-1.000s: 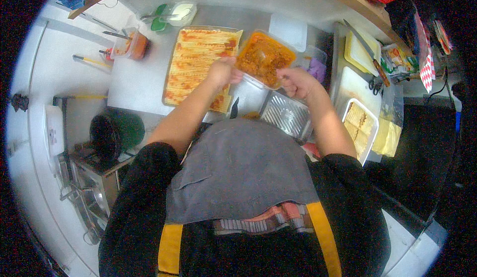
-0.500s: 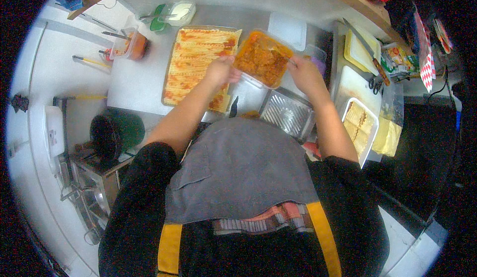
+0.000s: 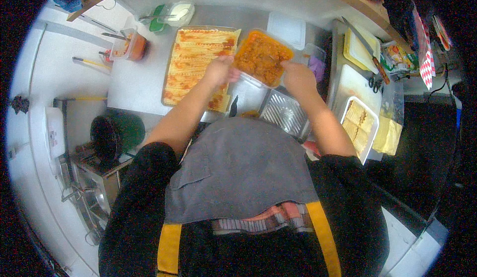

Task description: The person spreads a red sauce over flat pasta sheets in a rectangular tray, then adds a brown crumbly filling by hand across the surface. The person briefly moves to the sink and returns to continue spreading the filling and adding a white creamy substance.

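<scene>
A clear plastic container of chunky orange-red meat sauce [image 3: 263, 58] is held tilted above the steel counter. My left hand [image 3: 221, 72] grips its left edge, with the fingers closed on the rim. My right hand [image 3: 299, 77] closes on the opposite side, its fingertips at the lower right edge. Left of the container lies a tray of ridged pasta sheets [image 3: 198, 58] smeared with red sauce, and my left forearm crosses over it. Below the container, near my apron, sits a metal pan with a ridged bottom [image 3: 284, 112], partly covered by my right forearm.
A tub of white cream [image 3: 183, 13] and a tub of red sauce [image 3: 135, 47] stand at the back left. A white lid [image 3: 287, 30] lies behind the container. On the right are a long knife [image 3: 365, 46] on cutting boards and a white dish of rolled pasta [image 3: 358, 123].
My right hand has slid slightly nearer and leftward along the container's right side. The container has shifted and tilted a little; my left hand keeps its place.
</scene>
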Demonstrator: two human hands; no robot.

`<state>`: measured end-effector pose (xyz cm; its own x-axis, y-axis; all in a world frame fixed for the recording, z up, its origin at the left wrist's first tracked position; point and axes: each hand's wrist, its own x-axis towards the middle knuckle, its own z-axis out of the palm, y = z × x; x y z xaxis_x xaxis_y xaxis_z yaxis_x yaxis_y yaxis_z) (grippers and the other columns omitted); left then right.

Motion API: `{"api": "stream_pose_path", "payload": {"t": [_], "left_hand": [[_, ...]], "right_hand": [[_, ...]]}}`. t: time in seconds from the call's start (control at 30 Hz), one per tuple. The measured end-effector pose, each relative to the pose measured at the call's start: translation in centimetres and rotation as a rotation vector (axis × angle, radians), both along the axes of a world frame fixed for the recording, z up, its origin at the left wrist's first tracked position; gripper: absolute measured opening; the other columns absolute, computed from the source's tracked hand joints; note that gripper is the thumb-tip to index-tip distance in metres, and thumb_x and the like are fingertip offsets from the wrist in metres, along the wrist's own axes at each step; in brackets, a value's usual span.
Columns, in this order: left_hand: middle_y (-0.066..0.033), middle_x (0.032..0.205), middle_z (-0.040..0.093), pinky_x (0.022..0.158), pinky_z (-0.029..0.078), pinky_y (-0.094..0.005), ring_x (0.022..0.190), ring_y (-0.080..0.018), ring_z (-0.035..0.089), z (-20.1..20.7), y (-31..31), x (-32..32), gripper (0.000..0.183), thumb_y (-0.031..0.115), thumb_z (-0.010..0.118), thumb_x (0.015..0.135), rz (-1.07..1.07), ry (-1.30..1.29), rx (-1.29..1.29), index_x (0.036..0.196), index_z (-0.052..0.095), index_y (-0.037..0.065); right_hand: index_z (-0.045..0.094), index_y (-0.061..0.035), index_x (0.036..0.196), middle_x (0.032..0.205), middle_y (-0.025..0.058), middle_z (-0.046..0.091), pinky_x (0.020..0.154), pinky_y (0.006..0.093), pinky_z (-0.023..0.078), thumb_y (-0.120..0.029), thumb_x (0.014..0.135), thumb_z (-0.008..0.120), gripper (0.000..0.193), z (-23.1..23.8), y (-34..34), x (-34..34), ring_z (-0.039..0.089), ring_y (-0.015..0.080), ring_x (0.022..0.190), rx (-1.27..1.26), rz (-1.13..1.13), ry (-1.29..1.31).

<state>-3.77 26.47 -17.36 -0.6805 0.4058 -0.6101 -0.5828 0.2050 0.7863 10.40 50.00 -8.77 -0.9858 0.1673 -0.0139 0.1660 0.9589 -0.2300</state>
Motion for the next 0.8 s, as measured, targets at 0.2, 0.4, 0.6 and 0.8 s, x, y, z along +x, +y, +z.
{"api": "stream_pose_path", "payload": {"t": [0.2, 0.4, 0.6, 0.8], "left_hand": [[-0.0197, 0.090, 0.070, 0.070, 0.064, -0.0407, 0.076, -0.0274, 0.072, -0.1, 0.0, 0.0, 0.044, 0.035, 0.047, 0.109, 0.027, -0.006, -0.003, 0.139, 0.046, 0.003], [-0.0191, 0.091, 0.070, 0.069, 0.064, -0.0399, 0.077, -0.0266, 0.071, -0.6, -0.3, -0.2, 0.043, 0.035, 0.047, 0.109, -0.012, 0.024, 0.003, 0.137, 0.048, 0.002], [-0.0185, 0.091, 0.070, 0.070, 0.064, -0.0399, 0.078, -0.0262, 0.072, -3.3, -0.4, -0.9, 0.044, 0.035, 0.047, 0.109, -0.216, 0.347, -0.152, 0.137, 0.048, 0.001], [-0.0185, 0.092, 0.070, 0.071, 0.064, -0.0402, 0.079, -0.0267, 0.072, -1.4, -0.2, -0.4, 0.044, 0.035, 0.046, 0.110, -0.013, 0.030, -0.025, 0.138, 0.047, 0.001]], "right_hand": [[0.073, -0.0130, 0.114, 0.101, 0.0219, 0.074, 0.081, 0.0526, 0.058, -0.013, 0.094, 0.050, 0.031, 2.1, 0.5, -1.0, 0.073, 0.0379, 0.095, 0.087, -0.040, -0.002], [0.072, -0.0058, 0.104, 0.099, 0.0220, 0.075, 0.080, 0.0538, 0.059, -0.019, 0.099, 0.046, 0.029, 1.0, -0.2, -1.9, 0.074, 0.0400, 0.094, 0.111, -0.066, -0.140], [0.073, -0.0041, 0.102, 0.097, 0.0229, 0.074, 0.079, 0.0537, 0.058, -0.017, 0.097, 0.047, 0.030, 0.8, -2.6, -1.2, 0.074, 0.0405, 0.093, -0.011, -0.053, -0.192], [0.070, -0.0086, 0.113, 0.096, 0.0220, 0.074, 0.081, 0.0540, 0.057, -0.017, 0.098, 0.047, 0.029, 2.1, -1.1, -0.5, 0.073, 0.0410, 0.093, -0.046, 0.119, -0.083]]}}
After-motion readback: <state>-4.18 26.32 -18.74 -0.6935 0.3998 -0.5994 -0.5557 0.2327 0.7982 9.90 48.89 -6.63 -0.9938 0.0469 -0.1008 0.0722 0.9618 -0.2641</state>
